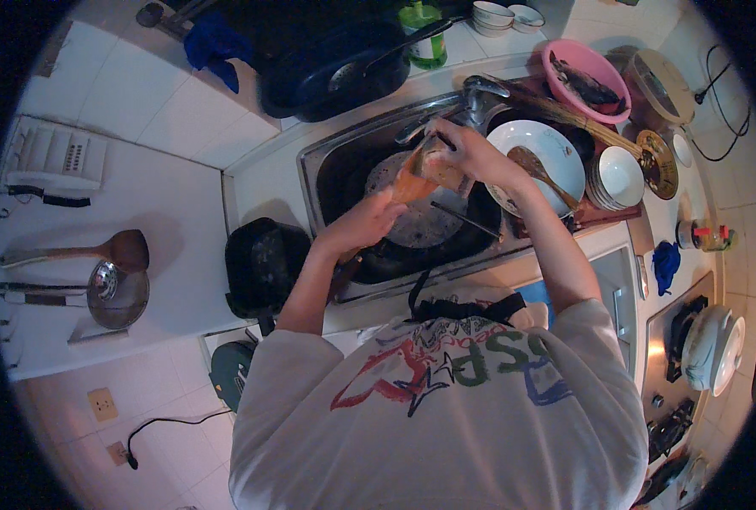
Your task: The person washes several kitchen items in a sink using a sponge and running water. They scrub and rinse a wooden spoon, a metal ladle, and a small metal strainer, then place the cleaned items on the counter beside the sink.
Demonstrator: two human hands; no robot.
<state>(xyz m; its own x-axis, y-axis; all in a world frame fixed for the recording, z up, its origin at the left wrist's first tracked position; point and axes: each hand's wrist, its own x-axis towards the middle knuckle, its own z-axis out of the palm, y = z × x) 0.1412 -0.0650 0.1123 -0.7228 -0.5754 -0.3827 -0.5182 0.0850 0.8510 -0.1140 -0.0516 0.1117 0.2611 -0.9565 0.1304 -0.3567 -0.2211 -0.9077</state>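
Note:
My left hand (pixel 369 221) is closed on an orange-brown wooden spatula (pixel 410 185), whose blade is tilted up over the sink. My right hand (pixel 467 157) grips a tan scrubber or cloth (pixel 442 170) against the blade; its exact shape is unclear, as fingers hide part of it. Beneath them, a large pan (pixel 420 229) with speckled grey residue sits in the steel sink (pixel 308 183), a dark utensil handle (pixel 467 219) lying across it. The faucet (pixel 478 98) is just beyond my hands. Right of the sink are a white bowl (pixel 539 140) holding a wooden spoon and stacked bowls (pixel 617 170).
A black pot (pixel 263 268) stands left of the sink. Behind are a dark basin (pixel 318 76), green bottle (pixel 424 51), bowls (pixel 492 17) and a pink basin with fish (pixel 599 59). Utensils (pixel 118 255) hang at left; a gas stove (pixel 662 365) with a pot is at right.

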